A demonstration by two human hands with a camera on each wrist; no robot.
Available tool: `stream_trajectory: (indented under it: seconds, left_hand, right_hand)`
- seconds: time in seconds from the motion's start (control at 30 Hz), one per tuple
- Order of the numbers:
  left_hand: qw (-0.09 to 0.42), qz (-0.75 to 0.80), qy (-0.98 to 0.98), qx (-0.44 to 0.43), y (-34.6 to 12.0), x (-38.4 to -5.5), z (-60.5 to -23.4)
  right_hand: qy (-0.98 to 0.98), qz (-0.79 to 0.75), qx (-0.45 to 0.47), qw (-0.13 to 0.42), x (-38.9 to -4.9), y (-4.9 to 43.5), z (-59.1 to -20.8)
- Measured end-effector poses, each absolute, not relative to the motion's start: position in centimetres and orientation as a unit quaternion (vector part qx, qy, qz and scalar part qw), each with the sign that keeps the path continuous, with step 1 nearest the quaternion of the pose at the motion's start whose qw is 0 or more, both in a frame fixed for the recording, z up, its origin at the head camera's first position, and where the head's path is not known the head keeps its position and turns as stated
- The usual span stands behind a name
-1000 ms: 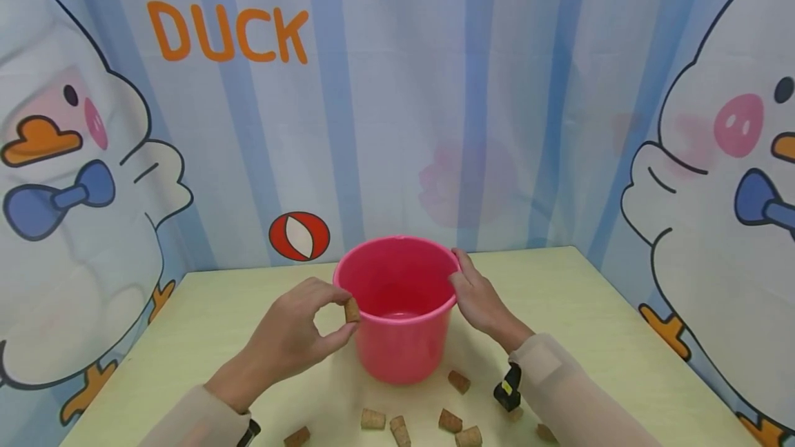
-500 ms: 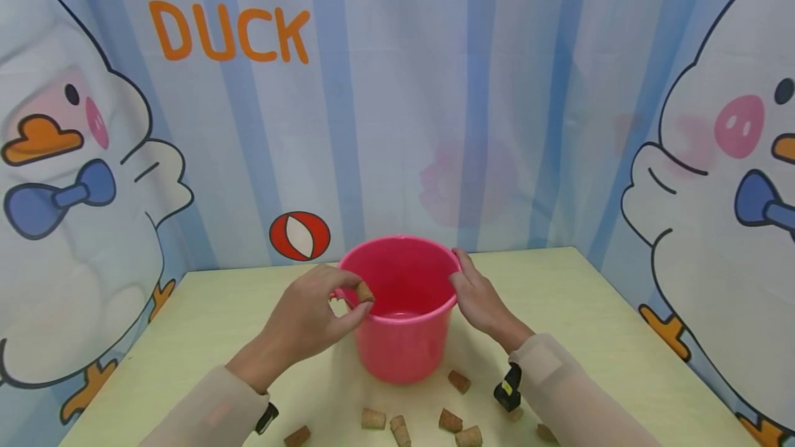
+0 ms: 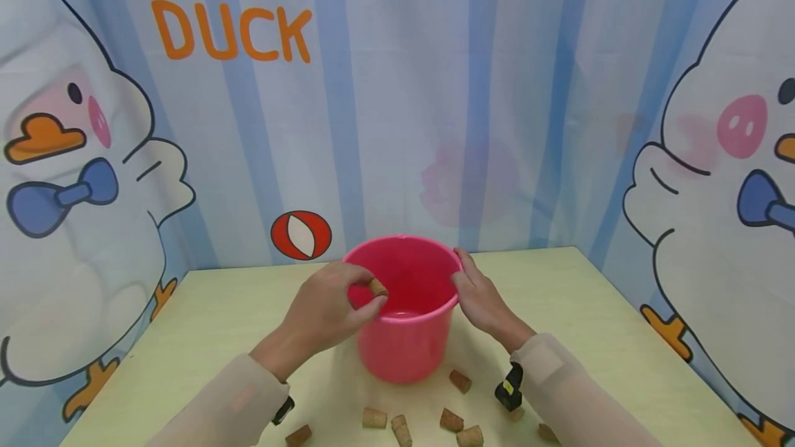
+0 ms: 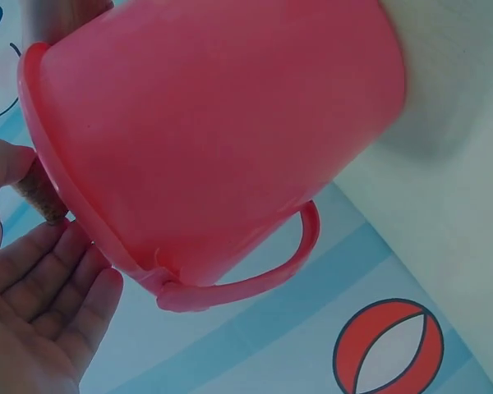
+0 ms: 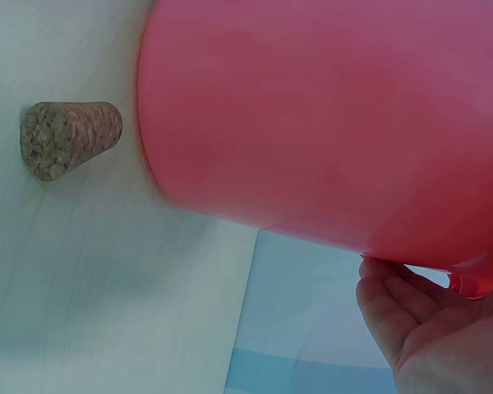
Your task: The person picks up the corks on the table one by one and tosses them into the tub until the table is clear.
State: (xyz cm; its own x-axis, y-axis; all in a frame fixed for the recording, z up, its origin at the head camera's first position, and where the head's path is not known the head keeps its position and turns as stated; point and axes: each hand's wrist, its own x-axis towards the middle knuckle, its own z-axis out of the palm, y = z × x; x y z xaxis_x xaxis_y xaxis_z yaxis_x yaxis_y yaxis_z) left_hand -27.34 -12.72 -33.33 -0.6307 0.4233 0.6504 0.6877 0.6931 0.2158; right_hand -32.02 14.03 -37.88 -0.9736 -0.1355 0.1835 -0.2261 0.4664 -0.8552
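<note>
A pink plastic bucket (image 3: 404, 350) stands upright on the pale table, its mouth facing up. Over its left rim, my left hand (image 3: 326, 302) pinches a cork stopper (image 3: 377, 287) between thumb and fingers. The left wrist view shows that cork (image 4: 41, 193) at the rim, with the bucket's handle (image 4: 255, 287) hanging down the side. My right hand (image 3: 484, 295) grips the bucket's right rim, thumb on the near side. In the right wrist view its fingers (image 5: 394, 308) lie along the bucket wall close to the handle joint.
Several loose corks lie on the table (image 3: 248, 336) in front of the bucket, the nearest one a brown cork (image 3: 460, 381) by its base. Another cork (image 3: 299, 435) lies at the front left. A duck-printed curtain (image 3: 397, 102) closes off the back and both sides.
My left hand has moved right with the cork, from outside the bucket's left rim to over its opening. The right hand has stayed on the rim.
</note>
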Motion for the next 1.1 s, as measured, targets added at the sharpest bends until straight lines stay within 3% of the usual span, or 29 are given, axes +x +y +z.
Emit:
stream_trajectory:
  seconds: [0.7, 1.1]
  left_hand:
    - [0.213, -0.194, -0.917, -0.278, -11.72, -27.82, -33.31]
    - [0.218, -0.202, -0.915, -0.272, -12.14, -27.36, -33.50]
  right_hand:
    - [-0.853, 0.508, 0.111, 0.047, -32.13, 14.10, -37.92]
    - [-0.853, 0.508, 0.109, 0.046, -32.05, 14.10, -37.95]
